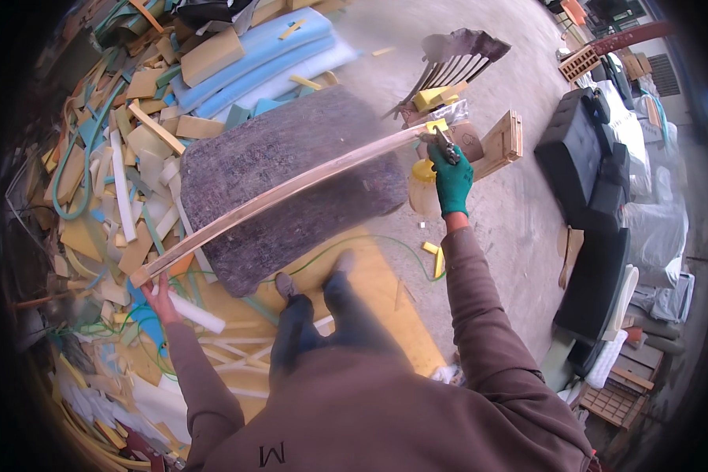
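1. Clock directions are from the middle of the view. The strip (283, 191) of wood is the thing in work; its middle is at 10 o'clock, slanting across the desk (244, 149), which is covered with grey cloth. Whether the strip touches the desk, I cannot tell.
2. The left hand (162, 300), bare, is between 8 and 9 o'clock, closed around the near end of the strip.
3. The right hand (452, 181), in a green glove, is at 2 o'clock, gripping a metal tool (447, 146) close to the far end. The exact kind of tool is not clear to me.
4. In my judgement, the step in hand is positioning the strip, with the tool beside it.
5. The next move, I think, calls for a steady left hold and careful alignment of tool and wood.
6. Foam scraps (145, 149) lie heaped toward 10 o'clock.
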The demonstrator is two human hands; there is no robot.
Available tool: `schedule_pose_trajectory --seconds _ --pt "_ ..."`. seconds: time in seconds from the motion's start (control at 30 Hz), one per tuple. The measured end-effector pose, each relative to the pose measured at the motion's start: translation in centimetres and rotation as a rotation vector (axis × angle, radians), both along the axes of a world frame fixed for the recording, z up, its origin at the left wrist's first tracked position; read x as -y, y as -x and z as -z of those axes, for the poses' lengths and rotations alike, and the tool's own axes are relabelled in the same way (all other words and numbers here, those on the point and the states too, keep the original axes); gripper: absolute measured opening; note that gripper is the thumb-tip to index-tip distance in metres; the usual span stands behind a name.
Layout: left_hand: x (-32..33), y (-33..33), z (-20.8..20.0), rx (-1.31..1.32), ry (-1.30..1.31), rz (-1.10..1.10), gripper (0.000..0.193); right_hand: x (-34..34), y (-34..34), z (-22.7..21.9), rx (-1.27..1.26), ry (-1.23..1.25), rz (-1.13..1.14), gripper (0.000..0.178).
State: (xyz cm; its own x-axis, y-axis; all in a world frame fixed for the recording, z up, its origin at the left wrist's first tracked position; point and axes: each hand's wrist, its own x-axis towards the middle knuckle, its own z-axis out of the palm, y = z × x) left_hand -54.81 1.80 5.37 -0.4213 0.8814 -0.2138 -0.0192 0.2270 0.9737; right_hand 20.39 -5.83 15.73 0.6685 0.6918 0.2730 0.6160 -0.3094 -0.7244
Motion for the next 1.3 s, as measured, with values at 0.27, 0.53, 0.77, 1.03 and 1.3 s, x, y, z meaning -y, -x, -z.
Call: schedule_pose_trajectory --seconds 0.27,0.53,0.77,1.03,1.3 --pt "0.1 0.8 -0.3 -0.038 0.025 0.034 0.071 -0.3 -3.9 -0.9 -0.169 -0.037 0.159 0.026" --pt "0.3 1.5 -0.6 -0.039 0.082 0.019 0.070 0.8 -8.6 0.5 -0.254 -0.055 0.236 0.032" --pt "0.4 2.3 -1.5 -0.127 0.140 0.011 0.071 3.4 -16.5 7.6 -0.248 0.075 0.434 0.038" --pt "0.4 1.9 -3.4 -0.298 0.234 -0.078 0.062 -0.3 -28.3 24.1 -0.481 0.026 0.532 0.039" --pt "0.1 -0.8 -5.0 -0.324 0.227 -0.093 0.073 -2.8 -31.7 33.9 -0.542 -0.232 0.515 0.036"
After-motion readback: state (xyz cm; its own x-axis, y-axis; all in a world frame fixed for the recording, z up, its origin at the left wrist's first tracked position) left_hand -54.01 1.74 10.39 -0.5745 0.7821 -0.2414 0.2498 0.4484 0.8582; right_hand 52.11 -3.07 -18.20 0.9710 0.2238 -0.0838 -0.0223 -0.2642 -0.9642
